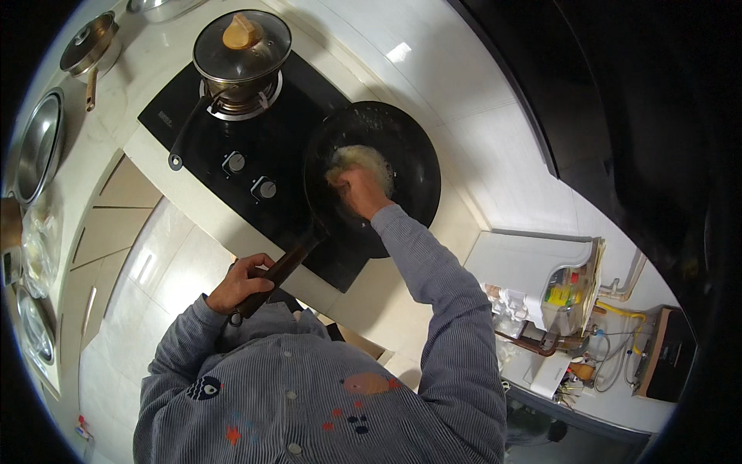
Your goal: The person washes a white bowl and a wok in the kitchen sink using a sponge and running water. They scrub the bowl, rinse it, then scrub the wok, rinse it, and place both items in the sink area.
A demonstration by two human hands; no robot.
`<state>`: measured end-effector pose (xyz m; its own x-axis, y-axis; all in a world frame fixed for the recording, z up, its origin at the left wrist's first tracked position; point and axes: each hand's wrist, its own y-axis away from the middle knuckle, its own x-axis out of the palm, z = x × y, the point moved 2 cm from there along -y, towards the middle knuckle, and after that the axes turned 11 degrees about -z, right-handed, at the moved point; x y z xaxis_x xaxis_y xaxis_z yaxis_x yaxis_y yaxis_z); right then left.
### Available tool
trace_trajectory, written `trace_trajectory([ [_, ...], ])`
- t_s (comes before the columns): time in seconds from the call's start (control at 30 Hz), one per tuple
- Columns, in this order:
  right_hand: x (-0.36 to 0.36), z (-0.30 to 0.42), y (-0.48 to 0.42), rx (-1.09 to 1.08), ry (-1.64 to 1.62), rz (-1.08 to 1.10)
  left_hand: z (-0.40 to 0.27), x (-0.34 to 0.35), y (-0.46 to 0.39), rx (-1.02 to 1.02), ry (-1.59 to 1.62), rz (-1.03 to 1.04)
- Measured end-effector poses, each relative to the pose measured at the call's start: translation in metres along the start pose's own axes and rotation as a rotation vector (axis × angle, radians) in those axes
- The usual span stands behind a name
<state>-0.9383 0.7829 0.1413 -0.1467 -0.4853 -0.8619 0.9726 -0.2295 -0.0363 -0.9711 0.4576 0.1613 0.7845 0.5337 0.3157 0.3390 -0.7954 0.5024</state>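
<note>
A black wok [411, 156] sits over the right side of the black gas hob [290, 139]. My left hand [243, 284] is wrapped around its dark wooden handle [288, 264], near the end with the metal hanging ring. Inside the wok, my right hand [365, 188] reaches down into pale yellowish foamy liquid [371, 156], fingers curled. Foam and the hand itself hide whatever may be under those fingers. Droplets cling to the wok's far inner wall.
A glass-lidded pot [243, 58] stands on the left burner, its long handle [188, 136] pointing towards me. Two control knobs [249, 174] are on the hob. Leftwards are a small lidded pan [90, 43] and a metal basin [40, 148]. A white rack [530, 261] stands right.
</note>
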Motion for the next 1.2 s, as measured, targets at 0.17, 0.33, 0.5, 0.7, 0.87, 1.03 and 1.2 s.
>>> trace_trajectory([
  [0.17, -0.001, 0.056, -0.012, -0.184, 0.143, -0.006, -0.004, 0.002, 0.000, 0.010, 0.000, 0.005],
  [0.33, 0.001, -0.016, -0.057, -0.157, 0.417, -0.182, -0.009, 0.002, 0.002, -0.013, -0.035, 0.013],
  [0.5, -0.034, -0.080, -0.055, -0.086, 0.708, -0.222, -0.009, 0.002, 0.005, -0.038, 0.008, -0.001],
  [0.7, -0.072, -0.092, 0.021, 0.179, 0.665, 0.120, 0.004, 0.001, -0.001, -0.016, 0.044, 0.004],
  [0.87, -0.100, -0.065, 0.044, 0.309, 0.331, 0.032, -0.015, 0.006, -0.002, -0.085, 0.049, 0.051],
  [1.03, -0.108, -0.087, 0.059, 0.089, 0.564, -0.200, -0.022, 0.010, -0.012, -0.110, -0.104, 0.068],
  [1.2, -0.098, -0.072, 0.053, 0.248, 0.650, 0.037, -0.035, 0.022, -0.016, -0.100, -0.172, 0.091],
])
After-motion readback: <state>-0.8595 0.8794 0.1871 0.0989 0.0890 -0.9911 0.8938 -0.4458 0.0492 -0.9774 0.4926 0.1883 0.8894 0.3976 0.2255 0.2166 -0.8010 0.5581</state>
